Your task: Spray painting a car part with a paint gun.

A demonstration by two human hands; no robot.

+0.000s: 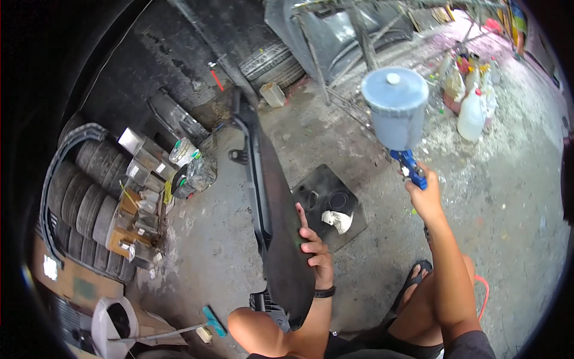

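Observation:
A long dark car trim panel [275, 197] stands on end in front of me, tilted a little. My left hand [318, 254] is closed round its right edge, a black band on the wrist; the fingers behind the panel are partly hidden. My right hand [429, 194] grips a blue-bodied spray gun [409, 167] by its handle. On top of the gun sits a large translucent paint cup [397, 119] with a round lid and a white knob. The gun is to the right of the panel, apart from it. Whether the trigger is squeezed I cannot tell.
On the concrete floor between my hands lie a dark square board [326, 182] and a crumpled white cloth [338, 221]. Stacked tyres [89, 203] and boxes stand left. Plastic jugs [472, 116] stand far right. A red hose [484, 293] runs beside my leg.

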